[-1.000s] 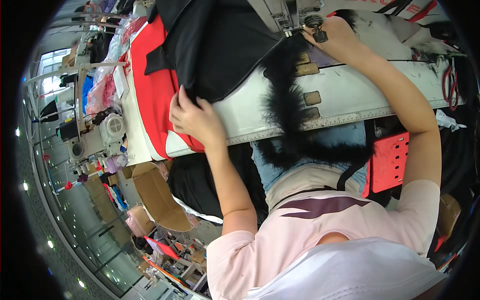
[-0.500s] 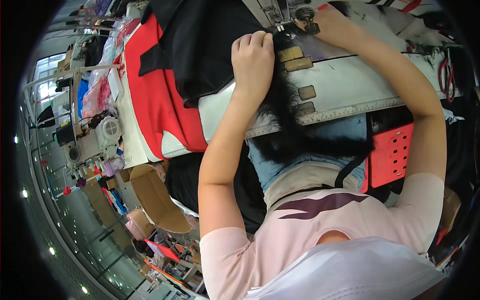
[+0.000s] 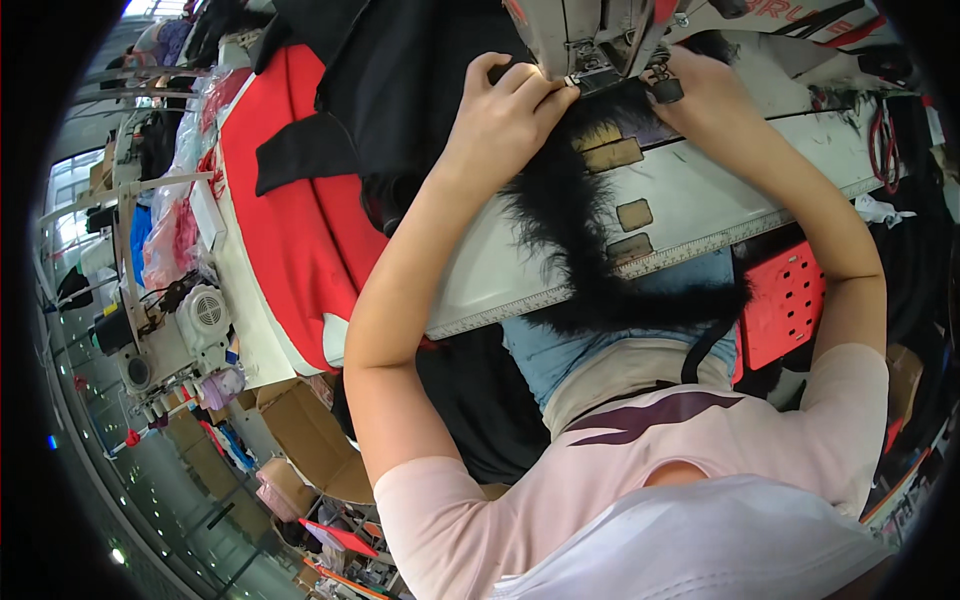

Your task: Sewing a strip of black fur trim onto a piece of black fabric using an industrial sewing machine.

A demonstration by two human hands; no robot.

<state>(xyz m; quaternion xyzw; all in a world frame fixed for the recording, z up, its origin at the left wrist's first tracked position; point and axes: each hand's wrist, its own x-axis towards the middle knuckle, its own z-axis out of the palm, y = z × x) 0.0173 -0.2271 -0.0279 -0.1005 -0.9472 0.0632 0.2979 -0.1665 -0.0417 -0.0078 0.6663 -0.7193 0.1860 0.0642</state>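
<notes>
My left hand (image 3: 505,120) is bent with pinched fingers at the presser foot (image 3: 590,78) of a sewing machine (image 3: 560,25), gripping the edge of black fabric (image 3: 390,80). My right hand (image 3: 705,95) is curled just right of the needle, partly behind a round dark knob (image 3: 668,88), so what its fingers hold is unclear. A fluffy black feather trim (image 3: 570,240) runs from under the machine across the white table (image 3: 690,200) down onto my lap. Red fabric (image 3: 280,200) lies under the black fabric at the left.
A ruler strip (image 3: 650,262) runs along the table's front edge. Red scissors (image 3: 885,145) lie at the right. A red perforated panel (image 3: 782,305) is below the table. Another machine's motor (image 3: 205,312), bagged materials and a cardboard box (image 3: 310,440) are at the left.
My left hand has moved right and up from the fabric's left edge to the presser foot. The black fabric has shifted, and my right hand remains by the knob, slightly farther right.
</notes>
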